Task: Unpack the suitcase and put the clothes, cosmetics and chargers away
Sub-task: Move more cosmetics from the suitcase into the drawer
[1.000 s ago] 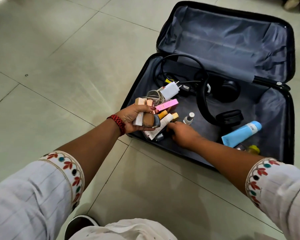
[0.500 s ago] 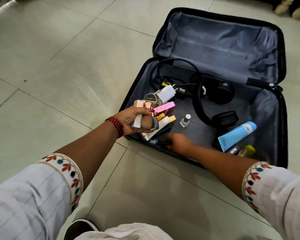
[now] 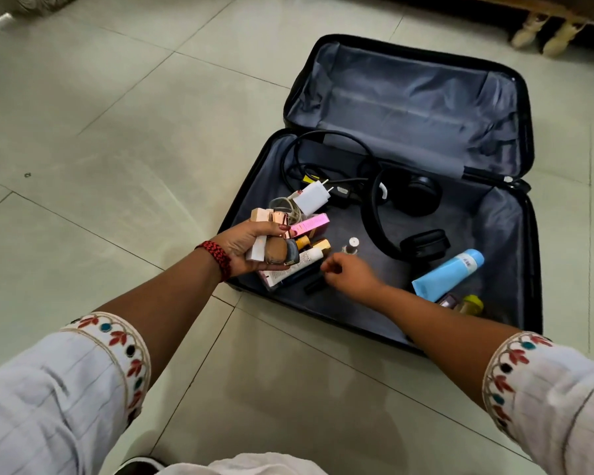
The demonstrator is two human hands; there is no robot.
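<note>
The black suitcase (image 3: 494,234) lies open on the tiled floor (image 3: 117,132), its grey lining creased and its lid propped back. The lower half holds a white charger plug (image 3: 311,197) with its coiled cable, black headphones (image 3: 405,197), a looped black cable (image 3: 323,149), a small clear bottle (image 3: 351,246), a black pouch (image 3: 424,243), a blue tube (image 3: 448,274) and a yellow-capped jar (image 3: 472,303).

The left hand (image 3: 244,245) hovers over the near left corner, fingers wrapped round a bundle of cosmetics (image 3: 282,250): pale tubes, a tan foundation bottle and a pink box.

Half a second ago the right hand (image 3: 352,275) was pressed low against the front wall, over a dark stick (image 3: 314,286). It now sits higher and further in, just below the small bottle, and the stick shows beside its fingertips. The left hand's bundle looks unchanged.

The right fingers are curled, but I cannot tell whether they pinch anything. Something small and dark beside the jar is half hidden by the blue tube. Labels are unreadable.
</note>
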